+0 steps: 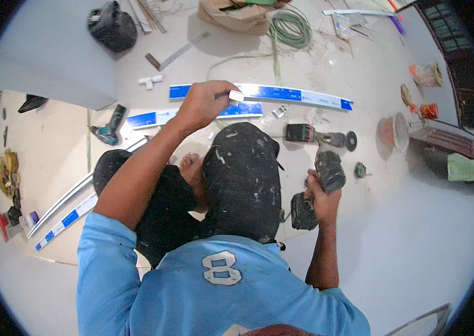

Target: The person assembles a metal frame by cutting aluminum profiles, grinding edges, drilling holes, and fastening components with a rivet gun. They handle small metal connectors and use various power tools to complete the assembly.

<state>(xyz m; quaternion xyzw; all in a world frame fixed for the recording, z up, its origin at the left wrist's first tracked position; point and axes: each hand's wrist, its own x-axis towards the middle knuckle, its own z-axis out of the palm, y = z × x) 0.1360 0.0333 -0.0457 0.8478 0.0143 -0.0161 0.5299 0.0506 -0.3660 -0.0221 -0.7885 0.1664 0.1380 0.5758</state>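
My left hand (206, 103) is closed, pinching a small white rectangular piece (237, 96) above two long strips with blue-and-white film, the far strip (281, 93) and the near strip (242, 110). On the right, my right hand (325, 199) is wrapped round the handle of a dark cordless drill (331, 169); its battery (303, 213) sticks out to the left. Just beyond the drill lies an angle grinder (329, 139) with a dark disc. A small metal bracket-like piece (279, 111) rests between the strips and the grinder.
A teal cordless tool (111, 127) and a white pipe tee (150, 81) lie left of the strips. Farther off are a try square (178, 53), a black bag (112, 27) and a coiled green hose (291, 29). More strips (66, 219) lie left; a bucket (395, 133) stands right.
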